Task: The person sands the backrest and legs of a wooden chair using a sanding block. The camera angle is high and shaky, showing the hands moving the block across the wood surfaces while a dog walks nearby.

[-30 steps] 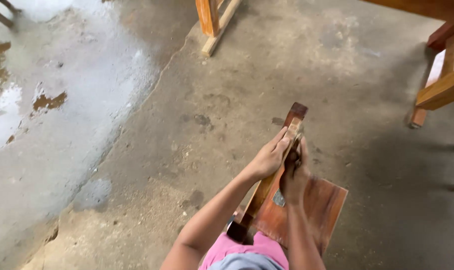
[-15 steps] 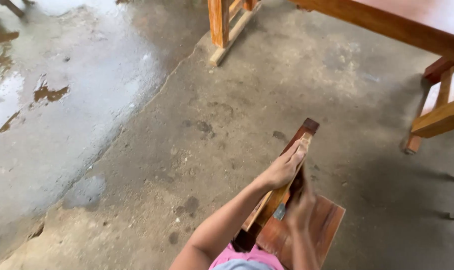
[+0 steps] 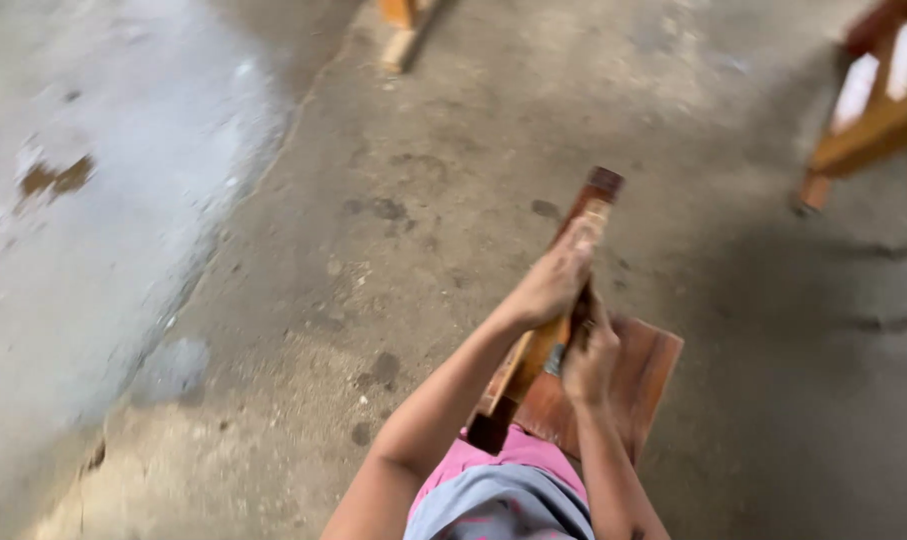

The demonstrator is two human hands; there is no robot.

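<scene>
- A grey concrete floor [image 3: 373,200] with a wet patch lay around; orange wooden furniture legs [image 3: 863,120] stood at upper right, well apart.
- The long reddish-brown wooden bar [image 3: 583,225] ran diagonally, far end pointing up-right, over a flat reddish wooden board [image 3: 643,375].
- The left hand [image 3: 553,283] pressed flat on the bar; the right hand [image 3: 588,362] gripped its side.

two bare forearms in view, no sleeves reaching them, no watch, no bands, no gloves. left hand [image 3: 551,283] shows bare fingers and knuckles, a bit blurred. right hand [image 3: 589,362] is bare as well, fingers soft with blur. down by the lower edge, pink cloth [image 3: 473,462] covers the lap, and a grey garment [image 3: 503,505] with faint pink marks lies over it.
</scene>
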